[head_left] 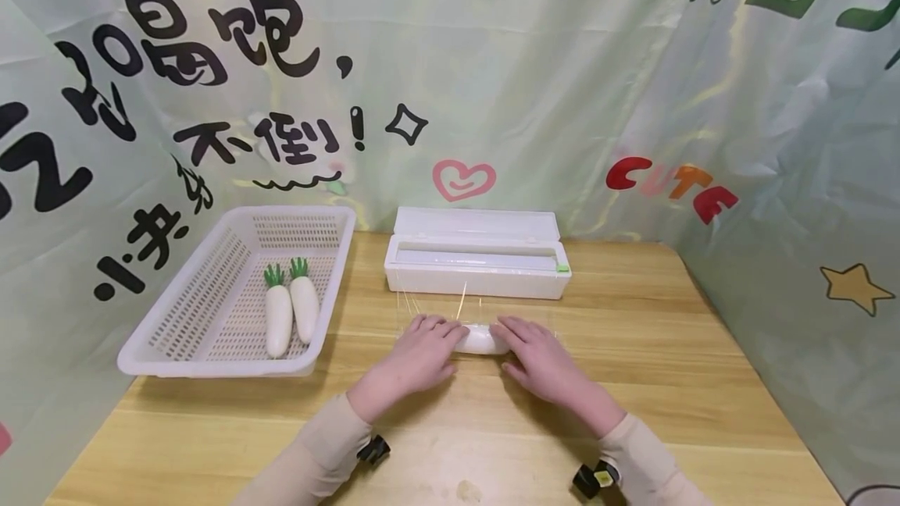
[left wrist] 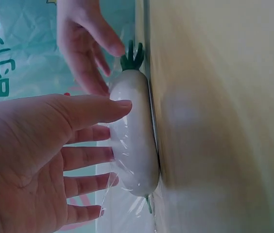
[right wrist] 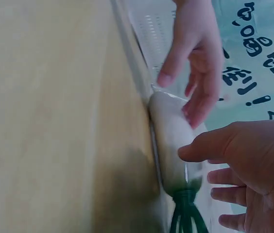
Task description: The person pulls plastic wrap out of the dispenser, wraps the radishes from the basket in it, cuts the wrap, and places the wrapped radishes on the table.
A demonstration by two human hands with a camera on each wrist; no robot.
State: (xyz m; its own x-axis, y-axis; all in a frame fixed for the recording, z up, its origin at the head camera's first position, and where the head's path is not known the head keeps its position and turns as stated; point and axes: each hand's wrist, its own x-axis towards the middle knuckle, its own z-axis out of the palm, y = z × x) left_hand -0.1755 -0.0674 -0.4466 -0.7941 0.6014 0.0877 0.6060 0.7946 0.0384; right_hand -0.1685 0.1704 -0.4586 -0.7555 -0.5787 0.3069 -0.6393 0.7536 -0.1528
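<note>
white radish [head_left: 481, 340] under film [left wrist: 107, 198] meets both outstretched hands [head_left: 426, 350] [head_left: 540, 359], fingers released, loosely straight.

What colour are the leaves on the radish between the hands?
The leaves are dark green, best seen in the left wrist view.

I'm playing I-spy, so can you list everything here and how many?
near radish: one, white with green top, on the table
clear film: one sheet, see-through, on that radish
long box: one, white with a green bit, lid open, table's back
basket: one, white, table's left
basket radishes: two, white with green tops, inside the basket
table: one, wood-brown, underneath
printed cloth: count unclear, pale green, behind the table
wrist gadgets: two, black, one per wrist
sleeves: two, beige, on the arms
left hand: one, bare, by the near radish's root end
right hand: one, bare, by its leafy end
</note>
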